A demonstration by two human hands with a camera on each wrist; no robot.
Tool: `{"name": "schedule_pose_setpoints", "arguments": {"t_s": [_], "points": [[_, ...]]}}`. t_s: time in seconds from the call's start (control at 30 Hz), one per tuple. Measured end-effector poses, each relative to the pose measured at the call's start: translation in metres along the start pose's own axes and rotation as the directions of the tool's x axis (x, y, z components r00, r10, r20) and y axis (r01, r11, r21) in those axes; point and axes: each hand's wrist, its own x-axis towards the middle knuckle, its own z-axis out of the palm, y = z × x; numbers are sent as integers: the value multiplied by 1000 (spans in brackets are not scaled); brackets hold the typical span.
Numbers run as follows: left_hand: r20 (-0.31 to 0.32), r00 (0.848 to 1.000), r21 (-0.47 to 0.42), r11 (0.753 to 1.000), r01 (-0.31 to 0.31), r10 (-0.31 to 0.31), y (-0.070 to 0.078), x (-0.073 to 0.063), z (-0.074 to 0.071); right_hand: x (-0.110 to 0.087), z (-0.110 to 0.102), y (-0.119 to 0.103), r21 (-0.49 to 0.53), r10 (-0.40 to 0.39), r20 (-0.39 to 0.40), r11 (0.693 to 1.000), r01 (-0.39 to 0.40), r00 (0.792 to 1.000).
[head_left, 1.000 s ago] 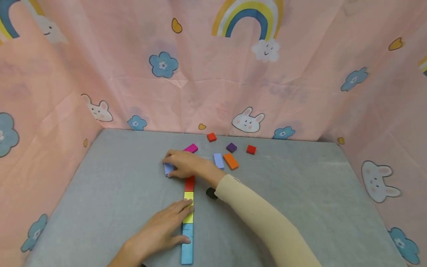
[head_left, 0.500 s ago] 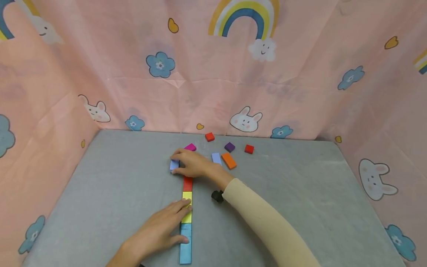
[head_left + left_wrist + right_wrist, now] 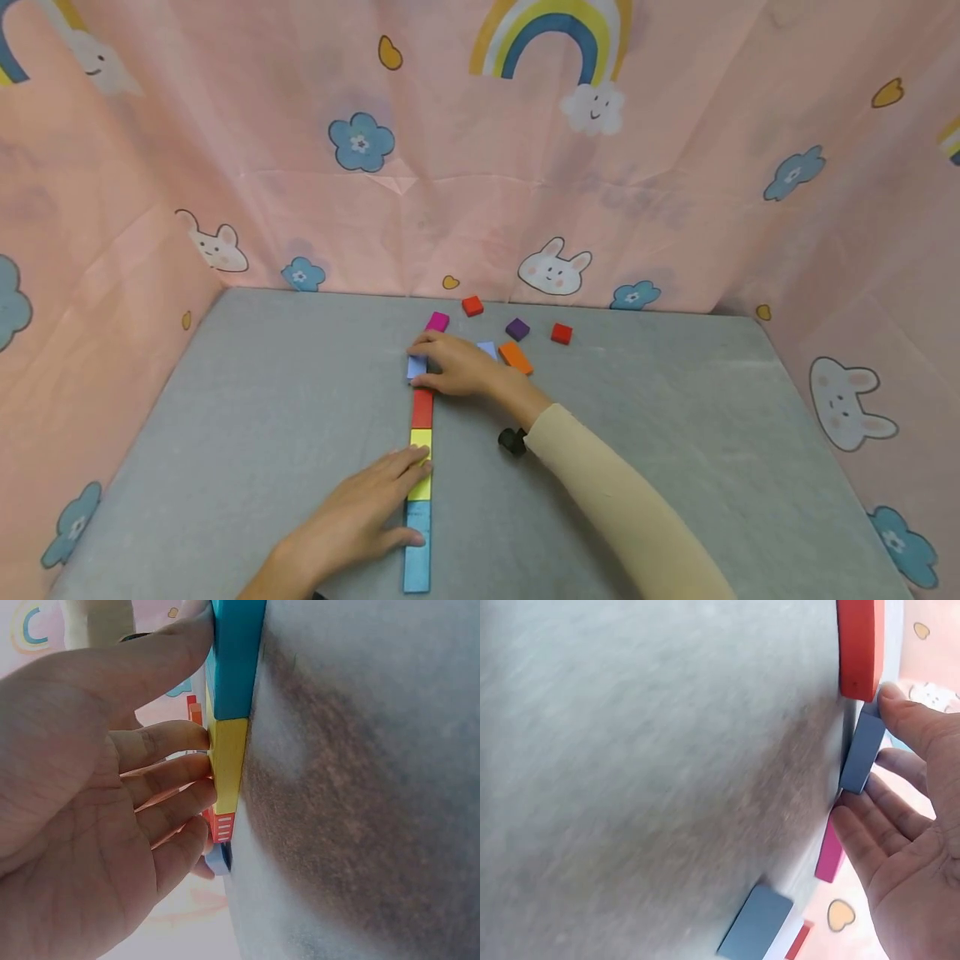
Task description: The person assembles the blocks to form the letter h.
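In the head view a straight row of flat blocks runs away from me: a blue block (image 3: 417,567), a yellow block (image 3: 422,487) and a red block (image 3: 422,410). My left hand (image 3: 352,512) rests along the row's left side, fingertips on the yellow block, thumb on the blue one, fingers nearly straight. My right hand (image 3: 465,367) pinches a periwinkle block (image 3: 416,368) between thumb and fingers at the red block's far end. The right wrist view has this periwinkle block (image 3: 864,754) low over the table, with a magenta block (image 3: 829,851) just past the fingers.
Farther back lie a red block (image 3: 472,306), a purple block (image 3: 517,329), another red block (image 3: 562,333), an orange block (image 3: 515,357) and a second periwinkle block (image 3: 487,349), partly behind my right hand. A pink patterned curtain (image 3: 450,208) borders the grey table (image 3: 675,442).
My right hand has moved rightward with the periwinkle block, from left of the row to the red block's far end. The left hand stays put on the row.
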Motion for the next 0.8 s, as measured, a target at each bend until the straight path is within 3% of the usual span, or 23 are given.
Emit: {"name": "schedule_pose_setpoints", "arguments": {"t_s": [0.37, 0.8], "points": [[20, 1000, -34, 999, 23, -23, 0, -1, -1, -9, 0, 5, -22, 8, 2, 1000, -8, 1000], [5, 1000, -6, 1000, 2, -2, 1, 0, 0, -16, 3, 3, -57, -5, -12, 998, 5, 1000]]}}
